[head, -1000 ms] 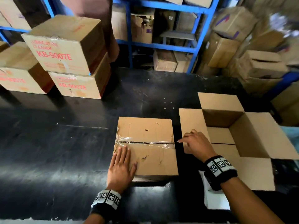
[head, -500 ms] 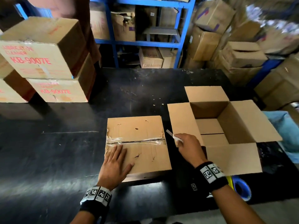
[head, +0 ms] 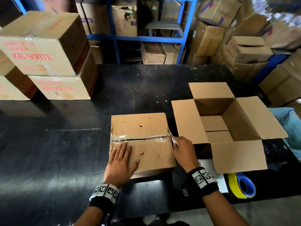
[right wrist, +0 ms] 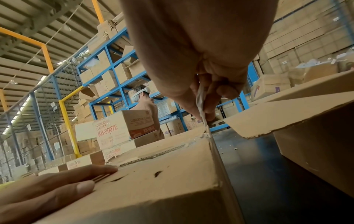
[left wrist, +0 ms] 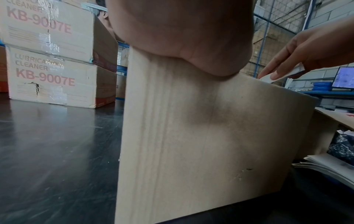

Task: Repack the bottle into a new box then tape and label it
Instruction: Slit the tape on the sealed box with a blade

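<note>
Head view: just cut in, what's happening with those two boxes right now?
The person's left hand lies flat on the taped old box, holding it steady. The right hand grips a small cutter with its tip at the right end of the clear tape seam, apparently about to slit it. The seam looks uncut. The new box stands open and empty alongside, with a tape roll nearby.
</note>
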A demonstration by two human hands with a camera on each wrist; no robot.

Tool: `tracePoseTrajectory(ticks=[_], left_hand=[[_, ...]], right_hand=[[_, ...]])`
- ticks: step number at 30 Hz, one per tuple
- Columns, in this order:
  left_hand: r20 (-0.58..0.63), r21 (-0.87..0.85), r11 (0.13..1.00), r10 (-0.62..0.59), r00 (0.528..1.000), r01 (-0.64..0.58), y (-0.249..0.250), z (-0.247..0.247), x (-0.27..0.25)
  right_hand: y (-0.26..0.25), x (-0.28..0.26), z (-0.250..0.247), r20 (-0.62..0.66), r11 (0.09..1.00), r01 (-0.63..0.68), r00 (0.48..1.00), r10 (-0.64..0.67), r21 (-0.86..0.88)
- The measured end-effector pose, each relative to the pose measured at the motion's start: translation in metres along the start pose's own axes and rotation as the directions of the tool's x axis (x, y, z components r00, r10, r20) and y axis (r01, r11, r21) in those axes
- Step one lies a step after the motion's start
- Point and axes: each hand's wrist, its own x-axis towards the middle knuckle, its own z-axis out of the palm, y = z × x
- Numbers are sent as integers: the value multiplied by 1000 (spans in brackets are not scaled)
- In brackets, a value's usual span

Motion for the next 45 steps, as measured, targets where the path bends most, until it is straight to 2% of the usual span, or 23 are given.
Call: tracePoseTrajectory(ticks=[6,12,15,20,25,28,31,33,35,37,39,42,45], left_hand=[[2,-1,1000,-16,1000,16,0,1,1],[-24,-32,999,-27,999,26,0,1,1],[-42,-39,999,-22,999,20,1,2,-1],[-60,-60,998,-12,998,8,0,3,1],[-125,-186,982,2,992,-26,-2,2,2],[-196,-451,892,-56,979,-39,-12,-6,4],[-231,-546,833,-246,941,84,-32,-12,7],[-143,-643,744,-346,927,179,-49,-15,6],[16,-749,606,-386,922,267,-63,-13,6],[155,-785,522,-355,922,333,-74,-8,3],[229,-800,496,-270,935,339,-82,-2,0],[247,-851,441,-145,958,286,-88,4,-3],[252,-865,413,-137,958,286,-91,10,-5]], right_hand=[[-9,3,-11,88,999,-26,996,30,-45],[-12,0,-22,224,992,-81,969,102,-100],[-14,0,-30,241,988,-108,962,131,-108],[-15,1,-42,212,984,-89,970,121,-153],[-30,1,-50,66,995,-41,997,47,-96],[-49,6,-34,58,1000,5,998,-7,24],[-70,11,5,119,996,51,991,-60,76],[-90,10,32,140,991,90,985,-103,96],[-110,9,53,151,986,124,979,-140,111],[-129,7,72,150,979,164,972,-181,119],[-145,6,86,159,976,179,967,-197,121],[-160,5,99,176,979,164,967,-184,119],[-168,1,106,196,984,135,968,-155,114]])
